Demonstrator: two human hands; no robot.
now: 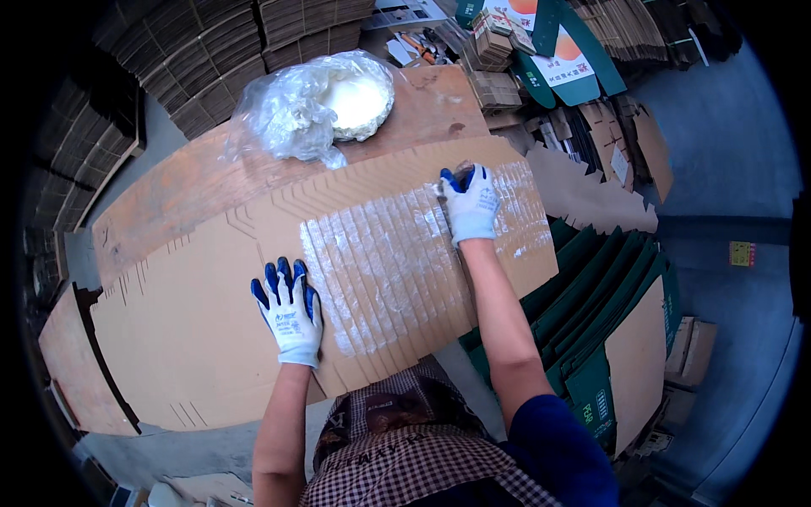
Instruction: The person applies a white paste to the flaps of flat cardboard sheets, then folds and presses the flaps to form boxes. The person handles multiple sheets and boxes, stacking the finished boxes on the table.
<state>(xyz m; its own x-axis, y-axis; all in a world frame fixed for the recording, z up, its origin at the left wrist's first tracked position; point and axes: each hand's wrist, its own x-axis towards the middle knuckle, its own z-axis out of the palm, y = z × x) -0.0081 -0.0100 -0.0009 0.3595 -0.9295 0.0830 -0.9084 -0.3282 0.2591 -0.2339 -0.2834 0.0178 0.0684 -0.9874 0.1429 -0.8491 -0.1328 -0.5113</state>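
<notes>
Several flat brown cardboard sheets (182,296) lie fanned out in overlapping steps on the table. White, wet-looking paste (372,253) is smeared over their stepped edges, in the middle and to the right. My left hand (290,317), in a white glove with blue fingers, rests flat on the cardboard left of the paste, fingers spread. My right hand (471,201), gloved alike, is closed over the far right part of the smeared area. It grips a small dark brownish thing (464,166), mostly hidden by the fingers; its kind does not show.
A basin of white paste (355,106) lined with clear plastic stands on the wooden table (439,93) beyond the cardboard. Bundled cardboard stacks (211,68) rise at the far left. Green folded cartons (583,313) lean at the right, below a torn cardboard piece (591,190).
</notes>
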